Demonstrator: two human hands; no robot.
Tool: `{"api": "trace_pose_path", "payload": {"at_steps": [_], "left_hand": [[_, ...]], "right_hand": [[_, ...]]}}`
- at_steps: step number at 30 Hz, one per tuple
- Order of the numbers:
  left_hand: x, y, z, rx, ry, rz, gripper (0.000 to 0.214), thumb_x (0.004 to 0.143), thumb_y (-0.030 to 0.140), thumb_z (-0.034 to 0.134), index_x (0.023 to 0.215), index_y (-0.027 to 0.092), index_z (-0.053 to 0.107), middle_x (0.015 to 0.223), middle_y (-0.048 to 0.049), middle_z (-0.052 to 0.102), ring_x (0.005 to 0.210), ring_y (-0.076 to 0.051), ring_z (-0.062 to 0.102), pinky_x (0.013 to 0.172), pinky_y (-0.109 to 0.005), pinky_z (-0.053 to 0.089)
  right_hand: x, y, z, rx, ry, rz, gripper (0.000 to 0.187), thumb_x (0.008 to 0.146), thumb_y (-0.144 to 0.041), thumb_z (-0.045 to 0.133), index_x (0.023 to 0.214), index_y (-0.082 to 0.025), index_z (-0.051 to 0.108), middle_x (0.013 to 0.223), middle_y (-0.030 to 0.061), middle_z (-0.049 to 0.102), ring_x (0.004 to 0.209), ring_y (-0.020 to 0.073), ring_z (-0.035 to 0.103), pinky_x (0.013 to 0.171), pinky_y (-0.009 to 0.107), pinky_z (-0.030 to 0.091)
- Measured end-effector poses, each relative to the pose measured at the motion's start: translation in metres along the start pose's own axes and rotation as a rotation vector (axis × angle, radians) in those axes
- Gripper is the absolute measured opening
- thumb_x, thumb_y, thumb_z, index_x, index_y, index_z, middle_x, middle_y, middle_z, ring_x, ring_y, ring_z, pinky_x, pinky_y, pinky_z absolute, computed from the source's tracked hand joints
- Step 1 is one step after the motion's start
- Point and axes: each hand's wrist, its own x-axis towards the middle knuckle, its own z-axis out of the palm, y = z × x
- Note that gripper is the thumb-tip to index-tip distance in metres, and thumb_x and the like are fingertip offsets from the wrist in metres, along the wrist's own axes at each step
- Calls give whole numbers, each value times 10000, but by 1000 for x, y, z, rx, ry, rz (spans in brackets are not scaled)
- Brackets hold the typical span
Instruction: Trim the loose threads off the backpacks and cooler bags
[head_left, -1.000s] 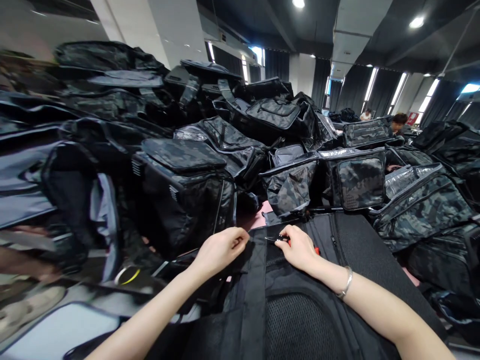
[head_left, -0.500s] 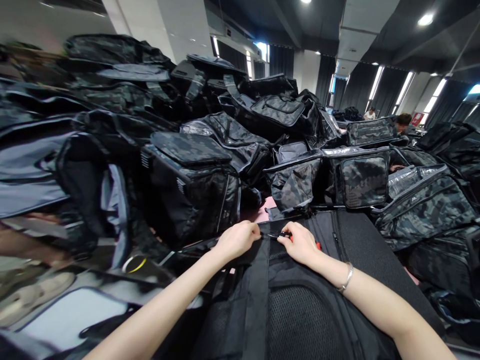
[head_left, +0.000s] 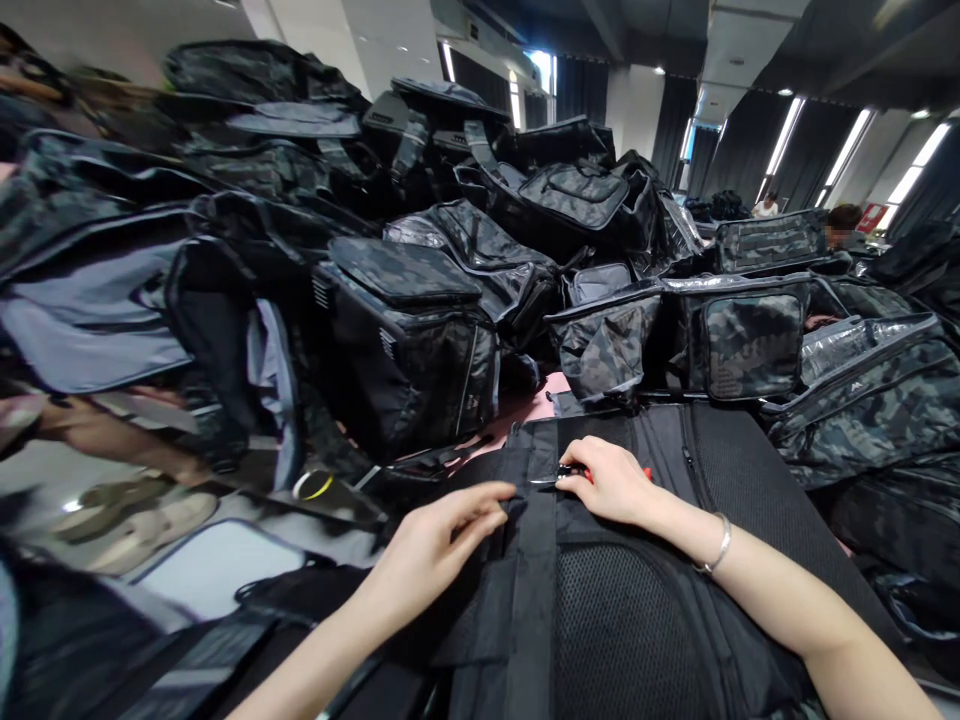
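From here I have my right hand (head_left: pixel 611 480) clamped on snips (head_left: pixel 568 474) near the black bag's (head_left: pixel 622 620) far edge, my left hand (head_left: pixel 442 535) loosely open; beyond, a camo bag (head_left: pixel 877 375) gapes, silver-lined.

Camouflage bags (head_left: pixel 405 270) lie heaped on a pink tabletop (head_left: pixel 536 402), some gaping; one at right shows a silvery lining (head_left: pixel 836 350). At left are a bare leg (head_left: pixel 124 440), a beige shoe (head_left: pixel 169 528), and a pale panel (head_left: pixel 221 568). Beyond the heap stand a white pillar (head_left: pixel 394 45), dark curtains (head_left: pixel 739 135), a red sign (head_left: pixel 871 217) and two people (head_left: pixel 766 207), partly hidden.
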Motion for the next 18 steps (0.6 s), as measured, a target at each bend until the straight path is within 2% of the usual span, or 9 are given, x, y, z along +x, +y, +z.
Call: {"api": "trace_pose_path", "payload": {"at_steps": [4,7,10,12,14,18], "left_hand": [[-14,28,6,397,-76,182,216,862,296,469,926,234,666,916,-22,688,857,-178,632,757,-286,476],[-11,52,10,724,-145,246,175,828,149,499,801,198,665,756,-28,677,720,-195,620,669,-312,463],[-5,67,13,924,-176,339,177,771,56,526,654,165,602,646,-36,626,632,-212,582,607,-335,437],[-4,66,12,938,-160,447,166,760,54,534,641,163,573,639,-37,607,632,-219,569,597,-345,430],[-5,58,8,861,-115,511,168,789,81,506,655,169,555,643,-27,594,630,-204,556,590,-333,424],[-16,35,-3,493,22,457,185,855,119,403,748,179,541,717,-8,595,672,-135,562,639,-252,444]], "right_hand": [[-9,-17,-11,-170,-80,-54,141,861,-307,559,953,-201,542,904,14,577,784,153,559,627,247,364],[-13,-27,-17,-271,-121,-73,119,883,-316,517,920,-206,539,881,11,581,746,158,570,580,250,345],[-15,-31,-20,-315,-129,-61,126,884,-328,511,904,-206,535,867,10,582,738,161,575,561,251,334],[-17,-29,-20,-314,-140,-50,135,877,-336,523,918,-207,534,881,12,584,741,162,577,559,251,333],[-22,-25,-20,-289,-152,-45,150,872,-343,533,938,-208,535,898,13,587,742,162,578,566,251,339],[-34,-16,-18,-191,-167,-44,157,874,-339,538,963,-209,541,920,10,590,789,159,580,618,249,371]]}}
